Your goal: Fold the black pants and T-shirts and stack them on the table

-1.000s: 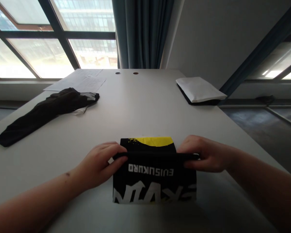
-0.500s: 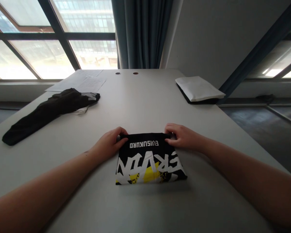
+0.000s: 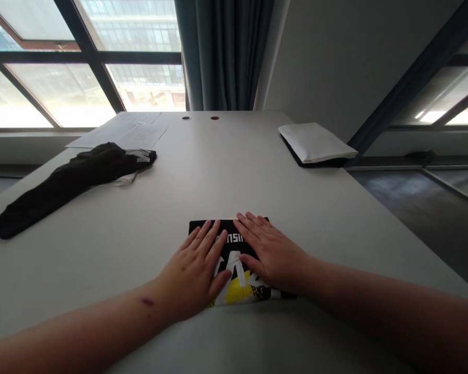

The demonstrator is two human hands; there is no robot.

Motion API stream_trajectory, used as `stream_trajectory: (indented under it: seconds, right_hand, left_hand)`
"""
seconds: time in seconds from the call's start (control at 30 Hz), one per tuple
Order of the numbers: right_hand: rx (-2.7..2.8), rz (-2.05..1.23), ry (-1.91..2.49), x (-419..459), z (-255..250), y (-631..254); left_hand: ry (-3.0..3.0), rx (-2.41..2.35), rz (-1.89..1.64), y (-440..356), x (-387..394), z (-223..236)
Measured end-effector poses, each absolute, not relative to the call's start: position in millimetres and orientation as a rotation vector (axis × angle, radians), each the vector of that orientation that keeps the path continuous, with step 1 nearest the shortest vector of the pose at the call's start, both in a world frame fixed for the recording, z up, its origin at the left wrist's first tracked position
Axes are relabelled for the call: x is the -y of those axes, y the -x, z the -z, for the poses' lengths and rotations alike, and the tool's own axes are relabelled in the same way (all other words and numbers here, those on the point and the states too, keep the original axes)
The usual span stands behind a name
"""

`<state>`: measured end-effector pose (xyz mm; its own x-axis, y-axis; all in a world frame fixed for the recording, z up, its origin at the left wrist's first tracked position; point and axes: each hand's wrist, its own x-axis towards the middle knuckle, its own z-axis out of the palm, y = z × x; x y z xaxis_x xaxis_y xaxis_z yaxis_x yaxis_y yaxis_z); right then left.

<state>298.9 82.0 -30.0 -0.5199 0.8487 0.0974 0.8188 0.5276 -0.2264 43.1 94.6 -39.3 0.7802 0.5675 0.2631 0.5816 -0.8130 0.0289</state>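
A folded black T-shirt (image 3: 236, 280) with white lettering and a yellow print lies on the table in front of me, its print upside down from here. My left hand (image 3: 197, 265) rests flat on its left half, fingers stretched toward the far edge. On the right half lies my right hand (image 3: 271, 252), also flat with the fingers out. Both palms cover much of the lettering, and neither hand grips the cloth.
The white table (image 3: 218, 176) carries a long dark garment (image 3: 70, 182) on the left, with paper sheets (image 3: 119, 130) behind it. Folded white cloth (image 3: 315, 143) sits on a black folded piece at the right edge. Two round holes are near the far edge.
Both hands have let go of the shirt's far corners and moved inward onto its top, fingers now spread flat. The shirt lies in nearly the same spot.
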Motion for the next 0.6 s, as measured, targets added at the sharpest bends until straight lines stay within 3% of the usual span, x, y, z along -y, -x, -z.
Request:
stream_trajectory:
  seconds: [0.47, 0.6]
  right_hand:
    - [2.398, -0.242, 1.539, -112, 28, -336]
    - [2.263, -0.404, 1.428, -112, 19, -335]
  left_hand:
    - [2.959, 1.109, 0.212, -10, -122, 28]
    - [2.971, 1.140, 0.169, -11, -126, 16]
